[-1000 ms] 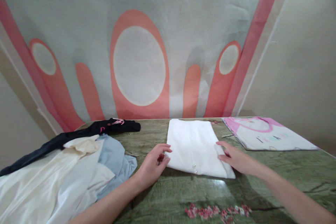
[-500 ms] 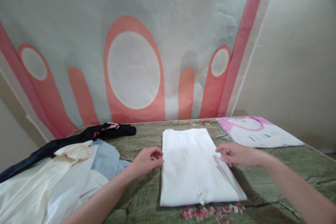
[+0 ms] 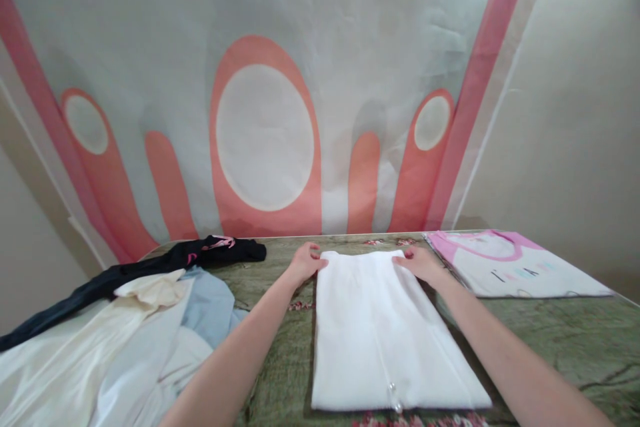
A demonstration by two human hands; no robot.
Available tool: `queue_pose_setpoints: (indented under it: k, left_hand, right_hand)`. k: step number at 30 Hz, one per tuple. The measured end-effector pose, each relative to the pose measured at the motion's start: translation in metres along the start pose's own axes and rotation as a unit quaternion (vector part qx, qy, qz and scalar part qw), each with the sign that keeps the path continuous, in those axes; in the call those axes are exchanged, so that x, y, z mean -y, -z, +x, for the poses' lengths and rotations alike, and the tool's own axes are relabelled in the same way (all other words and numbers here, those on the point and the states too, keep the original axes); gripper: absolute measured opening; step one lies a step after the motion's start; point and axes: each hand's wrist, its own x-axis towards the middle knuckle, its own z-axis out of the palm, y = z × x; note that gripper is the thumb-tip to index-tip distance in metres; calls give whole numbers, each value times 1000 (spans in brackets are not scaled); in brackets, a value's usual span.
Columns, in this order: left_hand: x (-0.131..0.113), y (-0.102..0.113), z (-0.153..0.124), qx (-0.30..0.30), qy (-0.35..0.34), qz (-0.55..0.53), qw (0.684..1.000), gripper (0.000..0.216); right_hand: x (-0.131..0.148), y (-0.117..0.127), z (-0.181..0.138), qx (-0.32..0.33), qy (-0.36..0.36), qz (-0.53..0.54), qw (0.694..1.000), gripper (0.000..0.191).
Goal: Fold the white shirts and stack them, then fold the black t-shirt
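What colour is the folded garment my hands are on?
The folded garment is plain white, with a small shiny button at its near edge; the head view shows it best.

The folded garment (image 3: 385,333) lies between the clothes pile (image 3: 125,340), left, and the shirt (image 3: 520,271), right.

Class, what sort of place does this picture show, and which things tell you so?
Likely a home laundry-folding spot: a folded white garment on a green marble-patterned table, a pile of unfolded pale clothes beside it, and a folded pink-and-white top.
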Motion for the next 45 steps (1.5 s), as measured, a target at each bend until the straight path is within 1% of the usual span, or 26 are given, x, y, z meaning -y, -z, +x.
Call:
queue_pose_setpoints:
  k: [4, 8, 11, 15, 21, 23, 26, 29, 31, 33, 34, 35, 36, 37, 38, 40, 43, 45]
  left_hand:
    - [0, -5, -2, -17, -53, -16, 998, 35]
    - [-2, -8, -1, -30, -75, -36, 996, 29]
    - [0, -12, 4, -47, -85, -53, 994, 26]
    - [9, -19, 13, -89, -88, -43, 991, 23]
    - [26, -26, 23, -115, -92, 18, 989, 22]
    - [26, -26, 24, -119, -100, 40, 987, 21]
    - [20, -22, 17, -116, -129, 70, 982, 23]
    - [5, -19, 0, -85, -186, 102, 974, 30]
    - [-7, -22, -18, -41, -227, 121, 965, 32]
    - [-21, -30, -41, 33, -262, 139, 954, 29]
    - [-28, -35, -53, 83, -282, 150, 944, 29]
    - [-34, -41, -66, 166, -316, 187, 915, 34]
    - [-39, -47, -77, 231, -342, 225, 883, 40]
    - [-43, -52, -88, 271, -353, 260, 857, 44]
    - [-45, -57, -98, 297, -356, 291, 837, 48]
    - [-46, -66, -112, 306, -352, 343, 816, 52]
    - [-38, -76, -120, 275, -356, 391, 803, 54]
    - [-32, -80, -121, 246, -370, 406, 799, 54]
  right_hand:
    - [-4, -6, -2, -12, 29, -8, 999, 29]
    - [-3, -6, -3, -14, 61, -6, 998, 27]
    - [-2, -5, -2, -34, 73, -10, 997, 28]
    - [-3, -7, -1, -67, 60, -44, 995, 29]
    - [2, -12, -5, -72, 36, -114, 990, 27]
    - [3, -13, -8, -77, 24, -133, 988, 27]
    - [4, -14, -15, -90, 1, -156, 984, 31]
    - [5, -13, -21, -99, -15, -170, 980, 37]
    - [7, -9, -23, -114, -8, -177, 978, 38]
    - [12, -2, -24, -133, 27, -175, 975, 39]
    - [15, 1, -24, -134, 54, -168, 975, 38]
    - [20, 4, -25, -127, 84, -157, 976, 37]
    - [24, 7, -25, -112, 111, -145, 977, 36]
    - [29, 8, -27, -91, 134, -135, 978, 35]
    - [33, 8, -30, -68, 154, -127, 978, 34]
    - [41, 5, -42, -24, 185, -119, 975, 33]
    - [43, -5, -73, 46, 245, -110, 962, 39]
    - [39, -11, -97, 70, 274, -110, 953, 45]
